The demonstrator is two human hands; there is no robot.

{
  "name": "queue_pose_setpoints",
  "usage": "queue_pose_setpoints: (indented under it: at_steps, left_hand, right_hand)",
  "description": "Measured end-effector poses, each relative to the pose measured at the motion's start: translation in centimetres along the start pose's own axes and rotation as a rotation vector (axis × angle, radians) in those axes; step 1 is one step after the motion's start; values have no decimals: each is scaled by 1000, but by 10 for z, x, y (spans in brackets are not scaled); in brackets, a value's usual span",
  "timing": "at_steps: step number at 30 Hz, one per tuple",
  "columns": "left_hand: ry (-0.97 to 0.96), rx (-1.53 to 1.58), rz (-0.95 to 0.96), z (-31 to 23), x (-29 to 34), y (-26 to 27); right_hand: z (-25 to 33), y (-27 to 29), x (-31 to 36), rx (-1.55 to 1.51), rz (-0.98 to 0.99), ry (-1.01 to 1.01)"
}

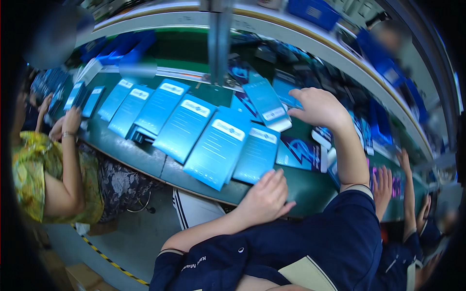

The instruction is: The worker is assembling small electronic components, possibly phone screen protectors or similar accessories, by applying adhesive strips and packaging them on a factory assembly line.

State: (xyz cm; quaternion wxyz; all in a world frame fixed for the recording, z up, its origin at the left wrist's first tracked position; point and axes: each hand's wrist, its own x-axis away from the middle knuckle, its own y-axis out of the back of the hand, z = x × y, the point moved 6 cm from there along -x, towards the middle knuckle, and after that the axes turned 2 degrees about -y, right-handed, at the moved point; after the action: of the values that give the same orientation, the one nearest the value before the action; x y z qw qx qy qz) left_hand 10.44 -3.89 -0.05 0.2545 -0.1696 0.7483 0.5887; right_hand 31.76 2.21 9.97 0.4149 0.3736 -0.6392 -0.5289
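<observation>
My left hand [264, 198] is at the table's near edge, its fingertips by the lower edge of a flat blue box [256, 154] with a white label panel. Those fingers are stretched out and the thumb stands apart. My right hand [321, 107] reaches over the table, thumb and forefinger spread, beside a tilted blue box [267, 99] with a white end. Whether the thumb touches that box I cannot tell. Left of my left hand, blue boxes overlap in a slanting row, the closest being a large one [217, 145]. A dark box with a blue design [302, 153] lies below my right hand.
The green table [179, 179] curves across the view. A metal post [219, 43] rises at its far side, under a shelf [286, 26] with blue bins [313, 13]. Co-workers sit on both sides; one in a yellow patterned top [29, 167] handles boxes at left.
</observation>
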Motion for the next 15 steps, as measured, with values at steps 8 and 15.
queue_pose_setpoints:
  at_steps: [8,15]
  left_hand:
    - [106,-78,-39,-4,-7,1]
    - [-52,-13,165,-32,-13,-16]
  right_hand:
    - [20,-109,141,-163,-37,-160]
    - [1,-133,227,-854,-175,130]
